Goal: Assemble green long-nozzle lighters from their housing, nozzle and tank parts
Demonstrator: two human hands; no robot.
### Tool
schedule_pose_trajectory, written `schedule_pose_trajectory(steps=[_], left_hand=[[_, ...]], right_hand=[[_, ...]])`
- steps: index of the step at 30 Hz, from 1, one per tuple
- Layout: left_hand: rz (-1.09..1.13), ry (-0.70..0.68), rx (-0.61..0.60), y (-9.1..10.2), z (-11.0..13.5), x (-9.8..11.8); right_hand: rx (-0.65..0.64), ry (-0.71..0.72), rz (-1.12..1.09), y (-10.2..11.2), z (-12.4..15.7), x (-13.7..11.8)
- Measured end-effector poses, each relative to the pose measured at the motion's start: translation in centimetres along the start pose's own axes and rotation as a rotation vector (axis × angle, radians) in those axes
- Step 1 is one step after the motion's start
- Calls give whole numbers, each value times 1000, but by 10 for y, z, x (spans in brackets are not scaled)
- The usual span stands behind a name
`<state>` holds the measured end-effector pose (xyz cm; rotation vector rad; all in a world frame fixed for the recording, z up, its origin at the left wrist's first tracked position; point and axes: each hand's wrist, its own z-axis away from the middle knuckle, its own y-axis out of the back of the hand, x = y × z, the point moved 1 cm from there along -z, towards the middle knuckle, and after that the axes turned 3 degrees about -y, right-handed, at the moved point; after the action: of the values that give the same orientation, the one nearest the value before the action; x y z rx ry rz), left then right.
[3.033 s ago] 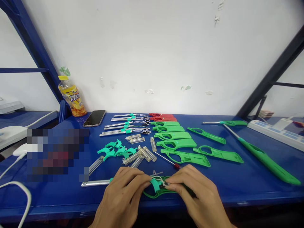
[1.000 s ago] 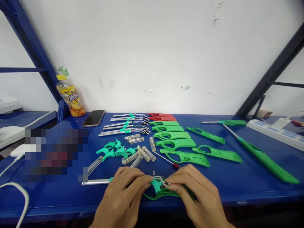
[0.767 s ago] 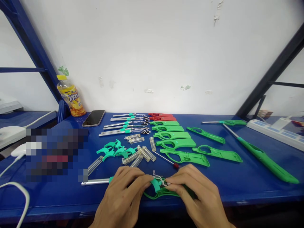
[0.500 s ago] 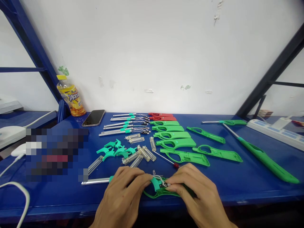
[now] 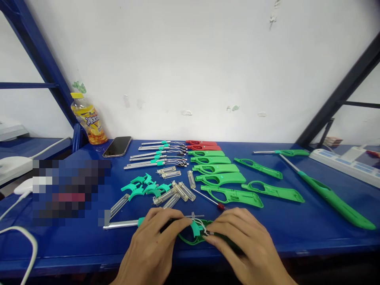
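Note:
Near the front edge, a green lighter shell half (image 5: 190, 241) lies under both hands. A teal trigger (image 5: 195, 228) sits at its opening, pinched by the fingertips of my left hand (image 5: 154, 241). My right hand (image 5: 243, 237) is closed, thumb and forefinger on a small dark igniter with white wires (image 5: 202, 225) beside the trigger. Out to the left from under my left hand extends a metal lighter tube (image 5: 123, 225) with a teal collar. The shell's right part is mostly covered by my right hand.
Loose teal triggers (image 5: 136, 192) and clear fuel tanks (image 5: 184, 191) lie beyond my left hand. A red-handled screwdriver (image 5: 220, 206) is just past my right. Green shells (image 5: 219, 179), wired tubes (image 5: 145, 164), finished-looking lighters (image 5: 335, 200), a phone (image 5: 118, 147) and a bottle (image 5: 90, 122) surround them.
My right fingers have shifted slightly left and down over the igniter, covering more of it. The left hand stays at the trigger, and the shell barely moves.

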<state>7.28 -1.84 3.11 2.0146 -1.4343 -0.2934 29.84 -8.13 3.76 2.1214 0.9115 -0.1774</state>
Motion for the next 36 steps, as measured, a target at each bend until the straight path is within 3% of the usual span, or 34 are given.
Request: schedule_pose_trajectory(steps=[36], left_hand=[[-26,1,-46,-1,0,0]], right_hand=[[-14,-15,-11,-1,2,4]])
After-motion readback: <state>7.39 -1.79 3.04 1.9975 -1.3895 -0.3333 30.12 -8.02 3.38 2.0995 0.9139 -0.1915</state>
